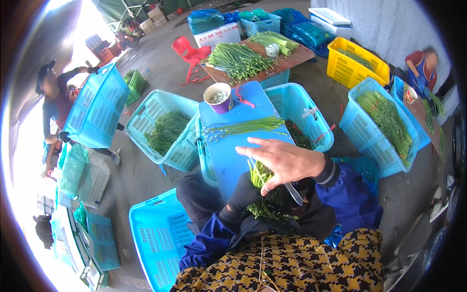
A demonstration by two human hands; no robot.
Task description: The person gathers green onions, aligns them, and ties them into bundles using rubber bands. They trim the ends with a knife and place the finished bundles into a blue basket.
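My left hand point(245, 192), in a black glove, grips a bundle of green flowering chive stems point(257, 178) above my lap. The pale stem ends point up and the budded tops point(271, 210) hang below the glove. My bare right hand point(292, 160) is over the bundle with its fingers spread. A thin pale rubber band point(258, 171) is stretched from the bundle to my right thumb. Below that palm a metal blade point(294, 195) sticks out; its handle is hidden. Loose chive stems point(248, 126) lie across the blue board point(228, 160) before me.
A paper tub point(218, 98) of rubber bands and a red tie point(243, 96) rest on the board. Blue crates point(168, 127) point(313, 120) flank it. Beyond is a table point(297, 60) with chive heaps. One person carries a blue crate point(96, 106) at left; another person point(423, 69) works at right.
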